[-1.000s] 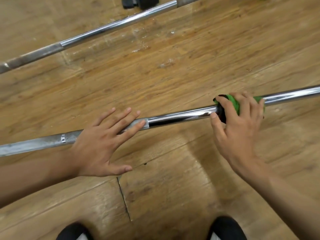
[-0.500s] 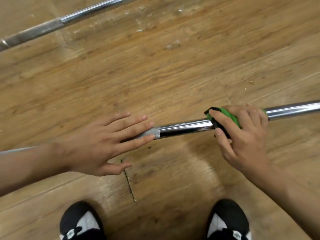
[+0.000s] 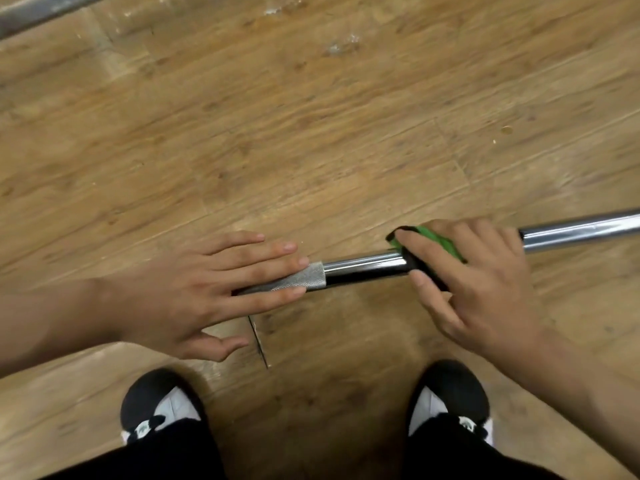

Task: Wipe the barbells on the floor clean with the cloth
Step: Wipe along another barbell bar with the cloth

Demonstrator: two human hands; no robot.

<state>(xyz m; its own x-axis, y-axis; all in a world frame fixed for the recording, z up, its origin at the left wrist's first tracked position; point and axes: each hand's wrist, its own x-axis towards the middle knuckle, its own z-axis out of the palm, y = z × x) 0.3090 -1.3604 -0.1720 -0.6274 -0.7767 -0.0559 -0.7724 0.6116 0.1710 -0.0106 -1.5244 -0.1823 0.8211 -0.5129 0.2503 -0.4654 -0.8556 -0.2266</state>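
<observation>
A chrome barbell [image 3: 363, 268] lies across the wooden floor, running from under my left hand out past the right edge. My left hand [image 3: 194, 292] rests flat on its knurled grey section, fingers straight. My right hand [image 3: 471, 289] grips a green and black cloth [image 3: 438, 242] wrapped round the shiny shaft, thumb underneath and fingers over the top. Most of the cloth is hidden under that hand.
A second barbell [image 3: 38, 8] crosses the top left corner. My two black and white shoes [image 3: 162, 407] [image 3: 450, 400] stand just in front of the near bar. A crack in the floor boards [image 3: 258, 341] lies below my left hand.
The view has tilted down, so my shoes show and the far barbell has slid to the top corner. My right hand with the cloth has slid left along the bar, closer to my left hand.
</observation>
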